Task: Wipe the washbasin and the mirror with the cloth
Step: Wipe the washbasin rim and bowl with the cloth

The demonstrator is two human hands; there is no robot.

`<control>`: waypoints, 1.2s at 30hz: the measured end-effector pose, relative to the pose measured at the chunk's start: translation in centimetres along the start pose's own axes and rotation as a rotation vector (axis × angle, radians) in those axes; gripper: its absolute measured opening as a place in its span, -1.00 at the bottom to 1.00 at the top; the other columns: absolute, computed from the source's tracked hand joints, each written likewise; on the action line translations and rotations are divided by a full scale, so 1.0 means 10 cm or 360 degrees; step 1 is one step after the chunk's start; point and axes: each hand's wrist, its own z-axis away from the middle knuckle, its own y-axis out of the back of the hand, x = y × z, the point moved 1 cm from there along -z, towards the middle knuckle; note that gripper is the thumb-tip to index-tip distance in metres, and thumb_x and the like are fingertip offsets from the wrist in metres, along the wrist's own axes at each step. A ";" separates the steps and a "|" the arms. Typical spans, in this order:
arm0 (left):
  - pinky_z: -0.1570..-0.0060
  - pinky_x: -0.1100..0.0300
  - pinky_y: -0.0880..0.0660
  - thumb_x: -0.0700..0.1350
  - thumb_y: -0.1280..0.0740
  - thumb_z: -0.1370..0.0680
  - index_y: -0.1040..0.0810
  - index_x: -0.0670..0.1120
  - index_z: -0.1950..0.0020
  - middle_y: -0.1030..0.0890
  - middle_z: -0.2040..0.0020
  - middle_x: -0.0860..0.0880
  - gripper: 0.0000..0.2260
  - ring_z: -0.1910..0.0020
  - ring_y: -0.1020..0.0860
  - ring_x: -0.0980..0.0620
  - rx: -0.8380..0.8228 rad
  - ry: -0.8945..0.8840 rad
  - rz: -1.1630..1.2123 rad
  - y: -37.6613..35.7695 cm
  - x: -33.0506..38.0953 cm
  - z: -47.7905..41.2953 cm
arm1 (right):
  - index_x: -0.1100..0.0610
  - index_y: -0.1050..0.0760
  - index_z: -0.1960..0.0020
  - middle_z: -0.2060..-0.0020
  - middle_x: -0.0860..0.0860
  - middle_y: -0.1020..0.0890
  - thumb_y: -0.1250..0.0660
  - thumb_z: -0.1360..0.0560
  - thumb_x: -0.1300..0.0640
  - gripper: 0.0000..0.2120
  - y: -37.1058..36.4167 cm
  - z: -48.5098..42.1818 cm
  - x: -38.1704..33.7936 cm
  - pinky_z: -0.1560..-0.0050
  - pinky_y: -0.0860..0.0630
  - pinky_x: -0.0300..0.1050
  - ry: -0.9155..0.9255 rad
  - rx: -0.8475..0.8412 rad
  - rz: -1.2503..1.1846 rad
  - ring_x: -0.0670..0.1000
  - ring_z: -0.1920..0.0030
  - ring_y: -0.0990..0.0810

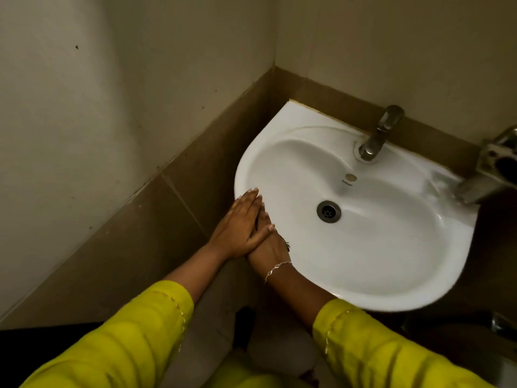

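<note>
stacked on the near left rim of the washbasin (282, 119): left hand (237, 231) on top, right hand (270, 249) underneath, thin bracelet (277, 268) at that wrist. left fingers (250, 200) straight and close together, clamped on nothing. right fingers (264, 217) mostly covered, seemingly straight too, nothing held. no cloth in sight anywhere, and no mirror in view either. white bowl around the drain (328, 211), tap (377, 135) at the back edge, a wet-looking smear on the far right rim below a metal fitting (495, 163). probably the very outset, or a pause between steps: no wiping under way. next move calls for fetching the cloth first, then starting along the rim, working down into the bowl and round the tap base, and looking up for the mirror afterwards.
</note>
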 end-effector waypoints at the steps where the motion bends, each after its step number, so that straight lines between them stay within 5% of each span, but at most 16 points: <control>1: -0.49 0.15 0.09 0.04 -0.21 -0.57 -0.15 -0.24 -0.47 -0.11 -0.53 -0.21 -0.42 -0.53 -0.04 -0.05 0.0003 0.0003 0.0018 -0.04 0.06 0.04 | 0.19 0.17 -0.51 -0.52 0.20 0.09 0.03 -0.63 0.14 -0.47 0.00 0.08 0.05 -0.48 -0.07 0.02 0.0024 -0.0001 0.0078 0.13 -0.51 0.03; 7: -0.50 0.12 0.10 0.12 -0.08 -0.54 -0.17 -0.22 -0.47 -0.18 -0.51 -0.21 -0.40 -0.52 -0.09 -0.06 -0.0084 -0.0011 0.0070 -0.28 0.43 0.22 | 0.34 -0.11 -0.45 -0.41 0.38 -0.20 -0.03 -0.58 0.22 -0.54 0.03 0.56 0.28 -0.29 -0.41 0.09 0.0153 0.0005 0.0498 0.28 -0.39 -0.29; 10: -0.50 0.13 0.13 0.15 -0.08 -0.56 -0.13 -0.20 -0.48 -0.16 -0.52 -0.19 -0.40 -0.53 -0.06 -0.03 -0.0171 0.0007 0.0068 -0.40 0.63 0.23 | 0.30 -0.52 -0.18 -0.09 0.30 -0.60 -0.37 -0.38 0.20 -0.61 0.11 0.81 0.45 0.12 -0.63 -0.10 0.0277 0.0196 0.0618 0.18 0.00 -0.65; 13: -0.51 0.12 0.16 0.11 -0.12 -0.59 -0.07 -0.21 -0.50 -0.10 -0.53 -0.19 -0.40 -0.53 -0.01 -0.02 -0.0264 -0.0010 0.0041 -0.51 0.84 0.18 | 0.18 -0.65 0.03 0.13 0.15 -0.69 -0.39 -0.31 0.16 -0.74 0.16 1.00 0.64 0.33 -0.59 -0.23 0.0389 0.0250 0.0781 0.03 0.23 -0.67; 23: -0.51 0.11 0.20 0.15 -0.05 -0.60 0.04 -0.20 -0.51 -0.01 -0.55 -0.17 -0.37 -0.54 0.07 -0.03 -0.0401 -0.0199 -0.0141 -0.79 1.57 0.01 | 0.14 -0.65 0.14 0.27 0.08 -0.70 -0.55 -0.10 -0.14 -0.54 0.60 1.61 1.41 0.39 -0.52 -0.25 0.0544 0.0220 0.0923 0.02 0.36 -0.65; 31: -0.49 0.10 0.20 0.14 -0.03 -0.61 0.04 -0.22 -0.51 0.01 -0.55 -0.20 -0.38 -0.54 0.07 -0.07 -0.0374 -0.0382 -0.0295 -0.88 1.89 -0.18 | 0.18 -0.56 -0.16 -0.03 0.10 -0.67 -0.57 -0.14 -0.11 -0.33 1.12 1.80 2.16 0.15 -0.61 -0.11 0.0835 -0.0008 0.0928 0.09 0.05 -0.67; 36: -0.47 0.12 0.23 0.15 -0.04 -0.60 0.02 -0.23 -0.50 -0.01 -0.54 -0.21 -0.37 -0.54 0.06 -0.08 -0.0323 -0.0475 -0.0271 -0.91 1.95 -0.43 | 0.15 -0.46 -0.30 -0.17 0.13 -0.60 -0.45 -0.31 -0.16 -0.34 1.35 1.83 2.42 -0.13 -0.53 0.11 0.0656 -0.0159 0.0988 0.17 -0.17 -0.58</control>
